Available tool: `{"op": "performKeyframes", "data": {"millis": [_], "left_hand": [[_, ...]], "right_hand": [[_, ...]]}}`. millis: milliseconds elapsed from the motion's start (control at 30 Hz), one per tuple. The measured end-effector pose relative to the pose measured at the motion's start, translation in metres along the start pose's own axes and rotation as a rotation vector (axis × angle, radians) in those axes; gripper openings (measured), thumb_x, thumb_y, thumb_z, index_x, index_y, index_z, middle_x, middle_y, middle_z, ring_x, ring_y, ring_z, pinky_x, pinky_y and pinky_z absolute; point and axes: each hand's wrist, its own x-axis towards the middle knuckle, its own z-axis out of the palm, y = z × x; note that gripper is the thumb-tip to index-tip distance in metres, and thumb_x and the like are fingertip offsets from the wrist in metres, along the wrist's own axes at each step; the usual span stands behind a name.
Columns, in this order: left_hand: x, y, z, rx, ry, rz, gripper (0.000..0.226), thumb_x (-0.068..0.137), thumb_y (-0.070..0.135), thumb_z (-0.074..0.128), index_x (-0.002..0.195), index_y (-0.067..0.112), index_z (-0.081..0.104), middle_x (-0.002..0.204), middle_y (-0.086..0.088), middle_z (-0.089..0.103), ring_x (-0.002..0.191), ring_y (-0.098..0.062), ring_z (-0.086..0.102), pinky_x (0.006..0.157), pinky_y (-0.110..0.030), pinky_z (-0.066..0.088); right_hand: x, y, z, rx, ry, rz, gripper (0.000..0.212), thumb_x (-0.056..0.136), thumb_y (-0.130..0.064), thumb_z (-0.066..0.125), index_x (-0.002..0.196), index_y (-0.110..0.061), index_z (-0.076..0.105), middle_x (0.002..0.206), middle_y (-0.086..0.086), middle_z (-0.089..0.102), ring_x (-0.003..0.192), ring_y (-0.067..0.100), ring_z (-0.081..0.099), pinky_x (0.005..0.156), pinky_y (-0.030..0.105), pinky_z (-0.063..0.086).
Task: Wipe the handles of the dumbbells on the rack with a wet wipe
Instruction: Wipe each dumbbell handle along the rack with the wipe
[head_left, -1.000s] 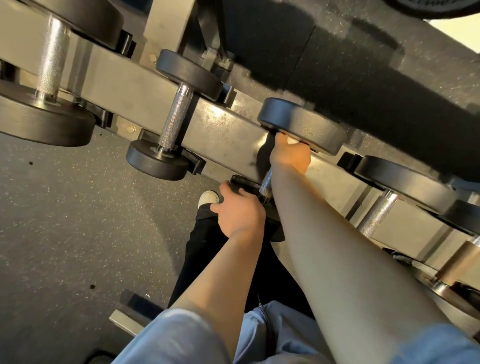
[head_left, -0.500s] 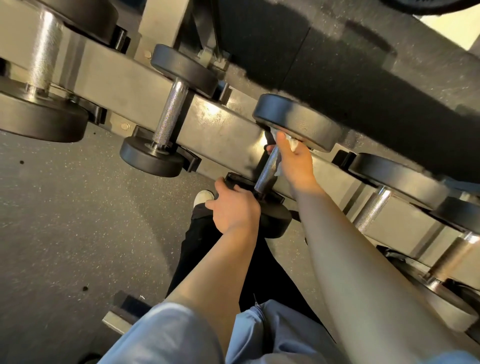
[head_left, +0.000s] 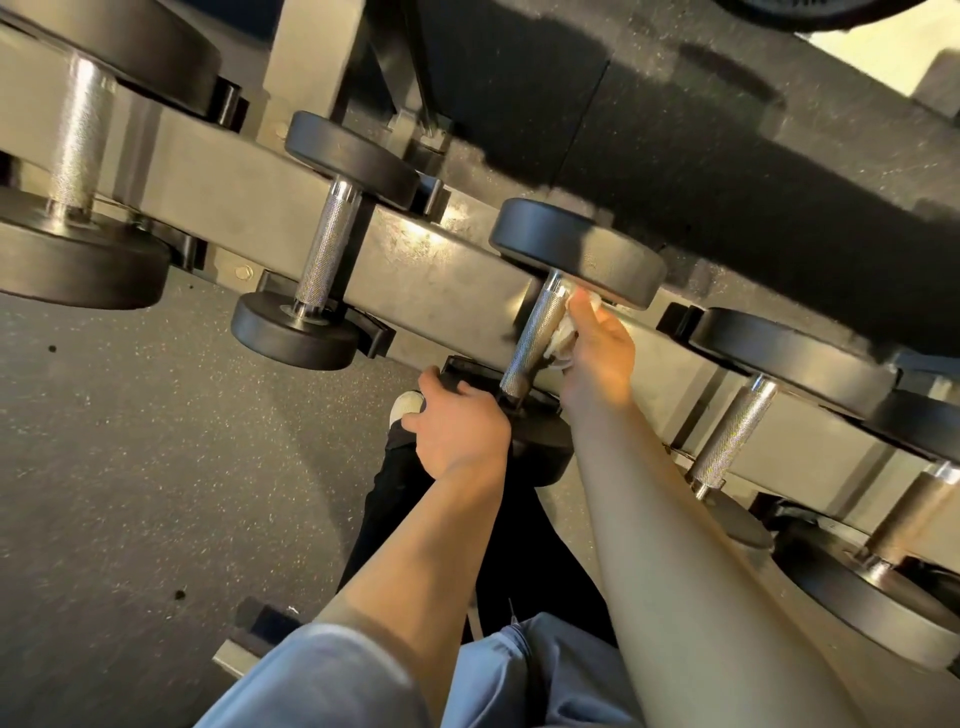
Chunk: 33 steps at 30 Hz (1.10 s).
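Above speckled grey floor (head_left: 130, 467), left hand (head_left: 457, 431) clasping dumbbell head (head_left: 540, 447), right hand (head_left: 597, 353) pinching wipe (head_left: 561, 338).

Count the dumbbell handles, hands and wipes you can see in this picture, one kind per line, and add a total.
Dumbbell handles: 5
Hands: 2, the left hand gripping the near dumbbell head and the right hand holding the wipe
Wet wipe: 1
Total: 8
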Motion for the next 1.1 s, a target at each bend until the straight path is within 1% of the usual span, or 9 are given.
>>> {"op": "performKeyframes", "data": {"millis": [167,267,367,533,700,800,900,967,1100], "left_hand": [[0.001,0.001,0.001,0.0,0.009,-0.007,0.044,0.103,0.032,0.036,0.146,0.03,0.028,0.137,-0.017,0.037,0.08,-0.027,0.042,0.078,-0.035,0.033],[0.002,0.001,0.002,0.009,0.018,-0.003,0.044,0.102,0.032,0.035,0.146,0.031,0.028,0.137,-0.017,0.037,0.079,-0.027,0.041,0.077,-0.035,0.032],[0.002,0.001,0.002,0.01,0.026,-0.009,0.044,0.102,0.032,0.035,0.146,0.031,0.029,0.138,-0.017,0.037,0.087,-0.032,0.047,0.077,-0.033,0.031],[0.002,0.0,0.004,-0.002,0.037,-0.006,0.044,0.102,0.032,0.035,0.146,0.032,0.029,0.139,-0.017,0.036,0.107,-0.037,0.052,0.078,-0.033,0.03],[0.002,-0.001,0.003,0.01,0.034,0.012,0.044,0.102,0.031,0.036,0.146,0.03,0.03,0.14,-0.018,0.036,0.09,-0.033,0.047,0.078,-0.033,0.029],[0.001,-0.002,0.002,0.011,0.025,0.017,0.044,0.102,0.031,0.036,0.146,0.03,0.029,0.14,-0.019,0.036,0.089,-0.034,0.047,0.078,-0.034,0.029],[0.002,-0.002,0.002,0.006,0.031,0.021,0.045,0.102,0.031,0.036,0.147,0.03,0.028,0.14,-0.019,0.036,0.108,-0.039,0.052,0.078,-0.033,0.027],[0.002,-0.002,0.003,0.002,0.028,0.016,0.045,0.102,0.031,0.036,0.147,0.03,0.028,0.14,-0.019,0.036,0.109,-0.039,0.052,0.078,-0.033,0.027],[0.003,-0.004,0.003,0.012,0.024,0.016,0.045,0.102,0.032,0.036,0.146,0.03,0.029,0.14,-0.019,0.036,0.108,-0.04,0.052,0.079,-0.033,0.028]], "right_hand": [[0.008,-0.009,0.003,-0.013,-0.181,0.188,0.036,0.102,-0.027,0.037,0.126,-0.01,0.057,0.113,0.019,0.066,0.109,0.03,0.06,0.101,0.046,0.042],[0.016,-0.019,0.001,0.182,-0.284,0.338,0.033,0.1,-0.021,0.031,0.117,-0.01,0.057,0.102,0.014,0.071,0.103,0.026,0.066,0.09,0.04,0.047],[0.015,-0.022,0.001,0.245,-0.337,0.384,0.03,0.1,-0.022,0.03,0.111,-0.01,0.056,0.106,0.016,0.069,0.101,0.026,0.067,0.097,0.039,0.045],[-0.006,-0.002,0.001,0.068,-0.168,0.102,0.024,0.1,-0.02,0.044,0.116,-0.013,0.06,0.089,0.002,0.067,0.071,0.009,0.062,0.059,0.023,0.049],[-0.023,0.021,-0.014,-0.532,-0.095,-0.511,0.04,0.095,-0.014,0.055,0.133,-0.026,0.054,0.112,-0.007,0.044,0.094,0.006,0.049,0.086,0.015,0.046],[-0.016,0.025,-0.022,-0.891,-0.214,-0.93,0.038,0.093,-0.009,0.057,0.131,-0.017,0.057,0.093,-0.005,0.04,0.077,0.005,0.042,0.07,0.015,0.045],[-0.004,0.011,-0.021,-1.068,-0.232,-0.976,0.032,0.094,-0.014,0.056,0.126,-0.015,0.061,0.089,-0.005,0.045,0.074,0.001,0.039,0.065,0.017,0.04],[0.001,0.007,-0.023,-1.112,-0.283,-0.941,0.028,0.094,-0.013,0.054,0.12,-0.015,0.066,0.097,0.005,0.053,0.081,0.011,0.047,0.071,0.024,0.043],[-0.009,0.006,-0.035,-1.218,-0.586,-0.809,0.022,0.093,-0.011,0.057,0.108,-0.014,0.072,0.095,0.002,0.053,0.091,0.021,0.055,0.076,0.018,0.036]]}}
